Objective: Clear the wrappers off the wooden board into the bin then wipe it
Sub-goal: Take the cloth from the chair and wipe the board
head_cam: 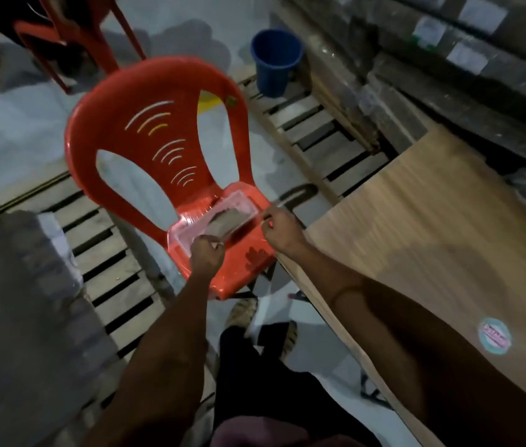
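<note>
Grey, blurred stacked material [13, 301] is filling the left edge, sitting on a slatted wooden pallet [110, 262]. Just right of it, a red plastic chair [145, 137] is standing with its back toward the far side and its seat facing the person. A clear plastic tray [216, 221] is lying on the seat, and a folded grey-brown cloth [223, 222] is lying inside it.

The person's left hand [206, 253] is reaching over the near end of the tray, fingers curled and pinching the near edge of the cloth. The right hand [279, 225] is hovering at the tray's right end, thumb and forefinger pinched together; whether anything is between them is too blurred to tell. The hands are apart, one at each end of the tray.

Below, the person's dark trousers [255, 382] and sandalled feet [245, 312] are showing on a pale floor.

Farther back, a blue bucket [276, 61] is standing on the pallet, well beyond the chair.

On the right, the wooden board [448, 221] is lying flat beside the chair, its corner touching the seat's edge. A round sticker [494, 336] is showing on its near part. Dark wrapped stacks [448, 59] are rising behind the board.
</note>
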Demonstrator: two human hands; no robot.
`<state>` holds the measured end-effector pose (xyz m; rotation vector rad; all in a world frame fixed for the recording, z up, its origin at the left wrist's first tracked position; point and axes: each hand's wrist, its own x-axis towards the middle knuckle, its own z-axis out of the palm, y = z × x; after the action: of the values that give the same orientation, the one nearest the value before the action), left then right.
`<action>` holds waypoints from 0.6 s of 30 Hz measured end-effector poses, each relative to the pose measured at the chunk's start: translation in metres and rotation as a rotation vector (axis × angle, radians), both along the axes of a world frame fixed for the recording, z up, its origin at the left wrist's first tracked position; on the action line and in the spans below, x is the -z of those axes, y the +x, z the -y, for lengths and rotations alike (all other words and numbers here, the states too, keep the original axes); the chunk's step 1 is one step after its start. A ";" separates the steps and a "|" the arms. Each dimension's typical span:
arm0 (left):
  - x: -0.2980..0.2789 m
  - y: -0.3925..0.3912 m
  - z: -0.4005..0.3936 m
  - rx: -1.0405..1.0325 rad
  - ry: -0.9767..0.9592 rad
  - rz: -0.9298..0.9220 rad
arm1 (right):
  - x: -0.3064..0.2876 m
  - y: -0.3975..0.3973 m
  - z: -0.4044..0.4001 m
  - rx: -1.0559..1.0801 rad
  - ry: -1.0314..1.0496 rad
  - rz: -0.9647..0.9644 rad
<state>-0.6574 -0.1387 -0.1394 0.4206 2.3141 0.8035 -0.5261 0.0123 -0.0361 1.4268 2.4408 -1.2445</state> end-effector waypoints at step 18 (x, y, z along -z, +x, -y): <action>0.074 -0.035 -0.046 0.555 -0.501 -0.029 | 0.081 -0.038 -0.039 0.049 -0.181 0.049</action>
<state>-0.6921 -0.0922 -0.2137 0.7900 2.1572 -0.0515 -0.5646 0.0509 -0.1168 1.4574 2.2100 -1.3828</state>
